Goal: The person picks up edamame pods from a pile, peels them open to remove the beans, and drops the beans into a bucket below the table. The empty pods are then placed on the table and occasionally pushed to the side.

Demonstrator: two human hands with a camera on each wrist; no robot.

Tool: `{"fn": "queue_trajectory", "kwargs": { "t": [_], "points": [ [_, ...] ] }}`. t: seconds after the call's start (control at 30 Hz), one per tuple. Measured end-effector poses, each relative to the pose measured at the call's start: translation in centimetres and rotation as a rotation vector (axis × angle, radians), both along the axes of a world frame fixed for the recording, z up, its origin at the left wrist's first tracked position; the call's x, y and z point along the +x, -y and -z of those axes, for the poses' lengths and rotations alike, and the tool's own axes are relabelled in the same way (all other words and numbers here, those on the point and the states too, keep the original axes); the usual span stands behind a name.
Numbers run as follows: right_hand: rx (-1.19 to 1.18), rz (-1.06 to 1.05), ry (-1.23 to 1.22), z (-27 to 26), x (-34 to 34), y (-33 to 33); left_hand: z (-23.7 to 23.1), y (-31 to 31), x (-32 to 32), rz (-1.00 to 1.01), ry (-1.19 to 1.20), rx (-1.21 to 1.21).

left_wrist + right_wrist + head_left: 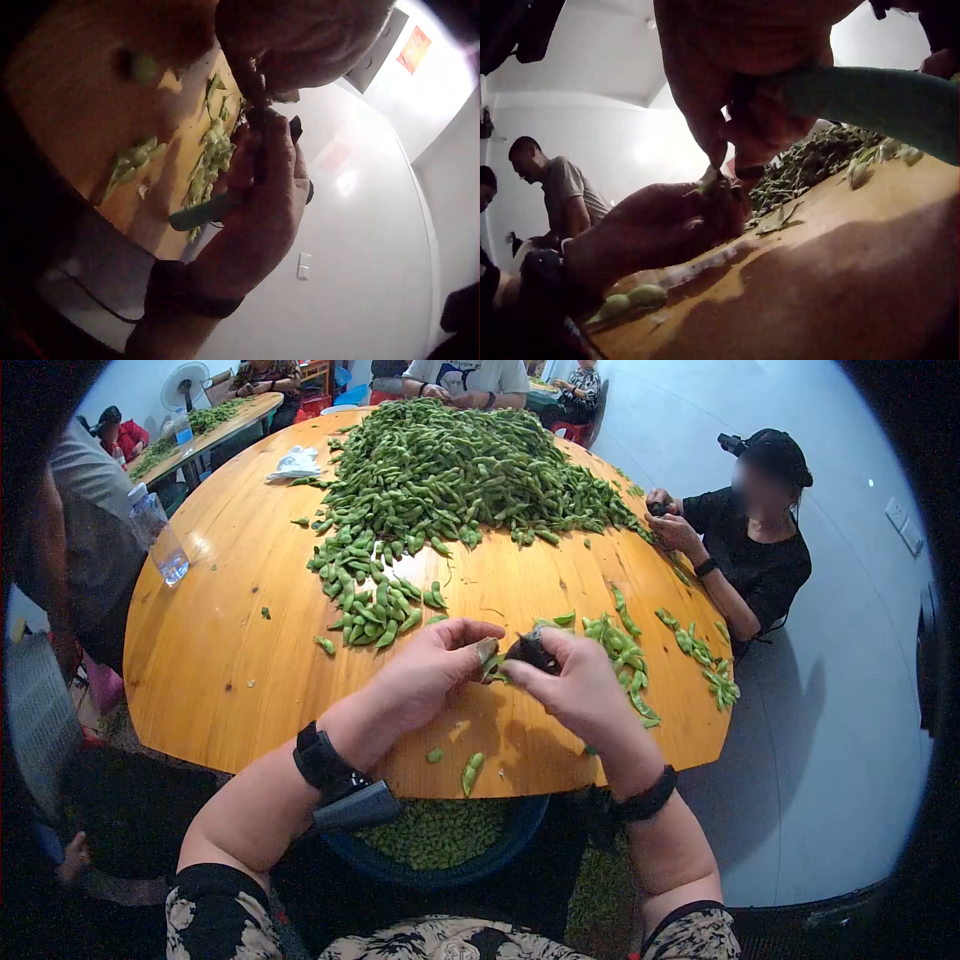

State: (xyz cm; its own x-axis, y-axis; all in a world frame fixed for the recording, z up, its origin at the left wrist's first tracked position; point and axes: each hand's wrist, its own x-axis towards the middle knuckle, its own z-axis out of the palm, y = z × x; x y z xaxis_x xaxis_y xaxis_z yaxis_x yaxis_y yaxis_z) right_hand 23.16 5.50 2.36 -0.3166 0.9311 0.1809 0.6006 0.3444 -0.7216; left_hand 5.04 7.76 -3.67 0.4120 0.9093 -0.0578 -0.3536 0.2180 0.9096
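Between thumb and fingers my left hand [425,668] pinches a green pod [491,669]; the thumb tip has a dull covering. Just right of it, my right hand [585,685] curls round a dark object [532,652], its fingertips close to the pod. A green, handle-like piece [877,105] sticks out from the right hand in the right wrist view, and also shows in the left wrist view [199,216]. Fingers hide most of the dark object. A large heap of pods [450,470] lies beyond both hands on the wooden table [230,690].
Flatter pods [620,650] lie right of my hands, and a single pod [472,773] near the front edge. Below that edge, a blue basin [430,875] holds loose beans. A bottle [160,540] and white tissue [295,465] are at left. A person [765,550] sits at right.
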Motion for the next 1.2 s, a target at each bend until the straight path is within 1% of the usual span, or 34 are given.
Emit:
{"fn": "queue_trajectory", "kwargs": {
  "t": [0.03,0.1,0.13,0.23,0.27,0.33,0.4,0.43,0.5,0.53,0.6,0.63,0.67,0.7,0.73,0.77,0.8,0.83,0.87,0.9,0.93,1.0,1.03,1.07,1.1,1.13,1.17,1.2],
  "points": [
    [0.000,0.001,0.000,-0.1,-0.3,0.3,0.1,0.0,0.1,0.001,0.000,0.000],
    [0.120,0.045,0.158,-0.2,-1.3,0.8,0.1,0.1,0.3,-0.056,-0.043,0.072],
    [0.151,0.067,0.187,-0.1,-1.6,0.8,0.2,0.1,0.4,-0.054,-0.044,0.069],
    [0.107,0.098,0.118,0.9,-1.6,0.4,0.1,0.2,0.3,-0.092,0.009,0.113],
    [0.104,0.096,0.119,1.2,-1.6,0.2,-0.2,0.3,0.2,-0.089,-0.031,0.118],
    [0.199,0.109,0.079,1.6,-1.6,0.0,-0.8,0.6,0.2,-0.087,-0.069,0.123],
    [0.218,0.116,0.097,1.6,-1.7,0.0,-1.3,0.9,0.4,-0.163,-0.242,0.163],
    [0.237,0.124,0.114,1.6,-1.8,0.0,-1.2,1.0,0.5,-0.163,-0.242,0.163],
    [0.280,0.107,0.122,2.1,-1.8,0.0,-0.8,1.2,0.6,-0.332,-0.627,0.590],
    [0.324,0.092,0.129,2.3,-1.8,0.1,-0.6,1.3,0.5,-0.332,-0.630,0.592],
    [0.284,0.082,0.138,2.1,-1.6,0.5,-0.3,1.3,0.3,-0.337,-0.803,0.866],
    [0.242,0.069,0.151,1.9,-1.4,0.7,-0.4,1.4,0.2,-0.336,-0.804,0.868],
    [0.244,0.069,0.151,1.7,-1.2,0.7,-0.5,1.5,0.2,-0.255,-0.780,0.853],
    [0.128,0.091,0.078,1.5,-0.9,0.7,-0.8,1.7,0.2,-0.174,-0.755,0.836],
    [0.011,0.113,0.003,1.4,-0.6,0.7,-1.1,1.9,0.4,-0.172,-0.754,0.837],
    [0.012,0.117,0.000,1.3,-0.3,0.5,-1.4,2.1,0.7,-0.102,-0.602,0.679],
    [-0.046,0.117,-0.081,1.4,0.0,0.0,-1.6,2.1,0.9,-0.033,-0.453,0.521],
    [-0.102,0.115,-0.162,1.7,0.3,-0.4,-1.7,2.1,0.9,-0.029,-0.457,0.524],
    [-0.001,0.090,-0.095,2.3,0.5,-0.8,-1.8,2.0,0.9,-0.001,-0.436,0.386],
    [0.001,0.090,-0.100,2.1,0.5,-0.7,-1.9,1.9,0.8,0.024,-0.414,0.249],
    [0.002,0.086,-0.057,1.7,0.3,-0.4,-2.0,1.9,0.7,0.024,-0.420,0.252],
    [0.010,0.084,-0.021,1.4,0.4,-0.4,-1.8,1.7,0.5,-0.004,-0.582,0.400],
    [0.043,0.094,0.076,1.2,0.9,-0.5,-1.4,1.5,0.2,-0.006,-0.588,0.406],
    [0.076,0.104,0.173,1.1,1.6,-0.7,-0.8,1.3,0.0,-0.035,-0.747,0.776],
    [0.083,0.106,0.169,1.2,2.2,-0.8,-0.7,1.5,0.0,-0.064,-0.897,1.151],
    [0.094,0.110,0.155,1.6,2.9,-0.8,-0.6,2.1,0.2,-0.186,-0.886,1.143],
    [0.107,0.114,0.140,1.7,3.5,-0.9,-1.1,2.1,-0.1,-0.186,-0.890,1.153],
    [0.095,0.094,0.179,1.2,3.9,-0.7,-2.1,2.4,-0.6,-0.252,-1.017,1.083]
  ]
}}
